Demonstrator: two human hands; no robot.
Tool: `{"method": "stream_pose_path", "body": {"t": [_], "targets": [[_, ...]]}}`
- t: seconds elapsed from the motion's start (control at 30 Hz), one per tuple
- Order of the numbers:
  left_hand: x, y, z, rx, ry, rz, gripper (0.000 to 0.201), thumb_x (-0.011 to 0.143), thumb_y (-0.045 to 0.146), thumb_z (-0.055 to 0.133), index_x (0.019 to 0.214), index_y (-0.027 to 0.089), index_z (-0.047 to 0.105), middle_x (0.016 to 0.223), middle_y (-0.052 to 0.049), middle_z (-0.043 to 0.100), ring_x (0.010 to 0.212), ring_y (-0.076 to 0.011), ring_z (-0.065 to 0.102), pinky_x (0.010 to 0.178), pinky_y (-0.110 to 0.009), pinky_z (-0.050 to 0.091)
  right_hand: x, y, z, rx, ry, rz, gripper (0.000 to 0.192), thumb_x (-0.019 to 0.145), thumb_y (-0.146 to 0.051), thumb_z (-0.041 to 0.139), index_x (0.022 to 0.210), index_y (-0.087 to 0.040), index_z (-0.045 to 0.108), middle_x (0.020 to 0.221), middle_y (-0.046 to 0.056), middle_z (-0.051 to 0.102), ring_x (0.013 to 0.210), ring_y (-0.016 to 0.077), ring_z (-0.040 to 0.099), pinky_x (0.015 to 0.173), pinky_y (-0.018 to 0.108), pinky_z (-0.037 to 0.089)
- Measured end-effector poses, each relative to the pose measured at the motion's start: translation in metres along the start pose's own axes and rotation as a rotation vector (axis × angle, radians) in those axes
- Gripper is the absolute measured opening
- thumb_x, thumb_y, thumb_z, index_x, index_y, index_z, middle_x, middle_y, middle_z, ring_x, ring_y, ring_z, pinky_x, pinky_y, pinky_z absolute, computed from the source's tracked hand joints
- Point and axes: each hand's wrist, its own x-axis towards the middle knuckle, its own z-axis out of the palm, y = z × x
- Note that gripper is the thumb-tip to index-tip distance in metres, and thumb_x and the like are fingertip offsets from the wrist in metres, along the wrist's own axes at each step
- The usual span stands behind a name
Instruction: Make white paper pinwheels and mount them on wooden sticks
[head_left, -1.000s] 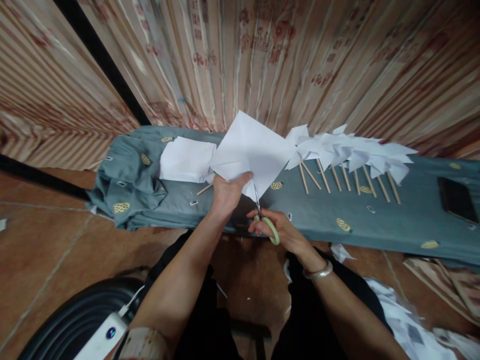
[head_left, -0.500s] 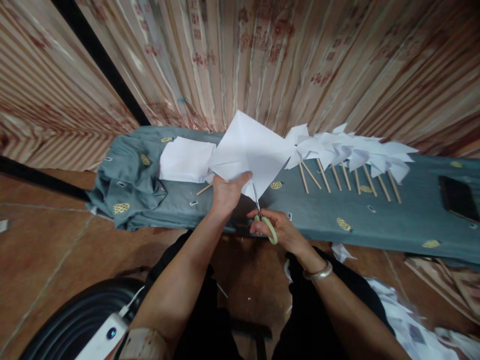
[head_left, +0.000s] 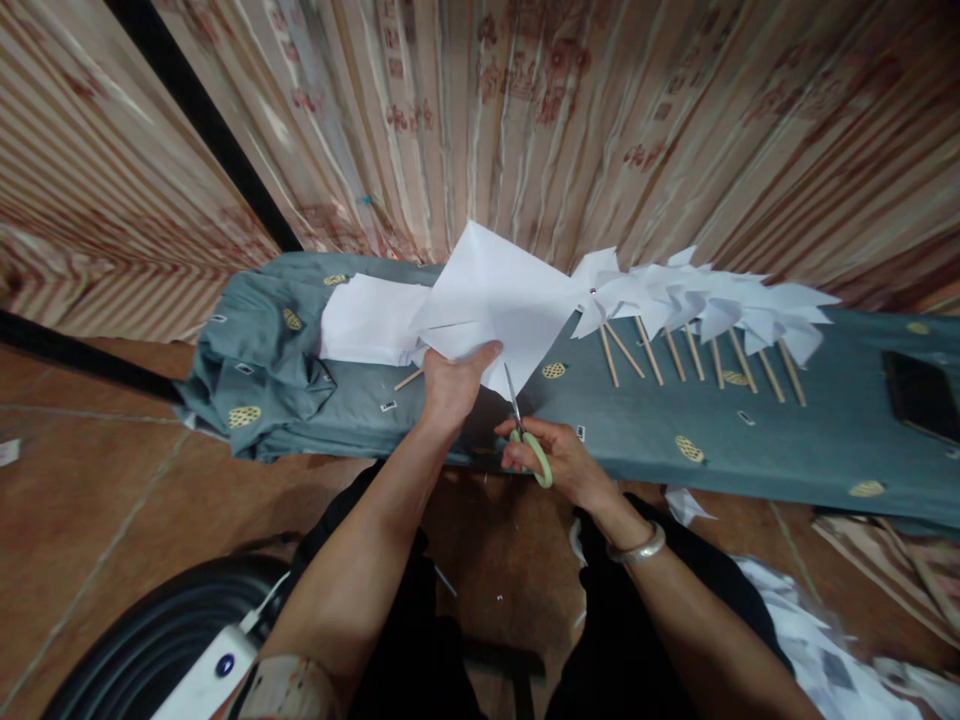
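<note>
Paper sheet point(head_left: 510, 285) just above centre looks smooth and matt, ditto the paper stack point(head_left: 375, 320) toward 9 o'clock. Scissors point(head_left: 543, 458) toward 5 have shiny metal blades, pale green plastic-looking handles. The cloth cover point(head_left: 626, 430) running 9 to 3 is matt, pretty wrinkly at the 9 end. Bare wooden sticks point(head_left: 649, 352) at 3, polished metal bangle point(head_left: 646, 547) around 4:30, pleated cloth curtain point(head_left: 517, 130) at 12.

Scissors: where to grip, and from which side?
Take the scissors by the green handles, coming from the near right, as the right hand does. The blades point away from the person, into the lower edge of the white sheet, which the left hand holds, so the loops look like the safest grip.
</note>
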Motion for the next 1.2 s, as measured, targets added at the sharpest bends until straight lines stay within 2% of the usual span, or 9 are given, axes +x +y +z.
{"method": "stream_pose_path", "body": {"t": [0.4, 0.83, 0.93, 1.1, 1.2], "targets": [[0.0002, 0.0012, 0.0006, -0.021, 0.013, -0.003, 0.044, 0.057, 0.026, 0.082, 0.097, 0.010, 0.071, 0.086, -0.009, 0.077, 0.083, -0.0218, 0.070, 0.084, -0.035, 0.057, 0.0025, 0.0043, 0.0025, 0.042, 0.041, 0.028, 0.049, 0.063, -0.055, 0.082, 0.093, -0.019, 0.069, 0.066, -0.002, 0.066, 0.060, 0.0124, 0.063, 0.058, 0.025, 0.050], [0.0013, 0.0007, 0.0003, -0.016, 0.029, -0.002, 0.042, 0.056, 0.026, 0.082, 0.094, 0.011, 0.072, 0.086, -0.009, 0.077, 0.079, -0.0211, 0.070, 0.082, -0.034, 0.056, 0.0030, 0.0063, 0.0047, 0.061, 0.091, 0.036, 0.046, 0.062, -0.053, 0.084, 0.090, -0.019, 0.071, 0.062, -0.003, 0.067, 0.055, 0.0112, 0.062, 0.052, 0.023, 0.049], [0.0011, 0.0011, -0.0009, -0.007, 0.017, -0.009, 0.037, 0.058, 0.028, 0.080, 0.090, 0.012, 0.072, 0.086, -0.009, 0.076, 0.079, -0.0209, 0.069, 0.080, -0.034, 0.056, 0.0030, 0.0054, 0.0045, 0.073, 0.096, 0.035, 0.046, 0.061, -0.053, 0.084, 0.089, -0.020, 0.071, 0.064, -0.002, 0.067, 0.056, 0.0114, 0.063, 0.053, 0.023, 0.051], [0.0000, 0.0043, -0.0038, 0.006, -0.068, -0.028, 0.022, 0.061, 0.028, 0.074, 0.078, 0.014, 0.070, 0.082, -0.007, 0.075, 0.076, -0.0196, 0.067, 0.077, -0.032, 0.055, 0.0028, 0.0017, 0.0054, 0.108, 0.107, 0.049, 0.047, 0.057, -0.053, 0.086, 0.086, -0.020, 0.070, 0.064, -0.004, 0.066, 0.055, 0.0103, 0.062, 0.054, 0.023, 0.053], [-0.0003, 0.0047, -0.0045, 0.009, -0.060, -0.037, 0.018, 0.060, 0.027, 0.074, 0.072, 0.015, 0.069, 0.078, -0.005, 0.074, 0.071, -0.0181, 0.066, 0.074, -0.030, 0.054, 0.0029, 0.0011, 0.0064, 0.104, 0.099, 0.053, 0.047, 0.056, -0.052, 0.087, 0.086, -0.020, 0.070, 0.064, -0.003, 0.067, 0.055, 0.0098, 0.062, 0.052, 0.022, 0.051]]}}
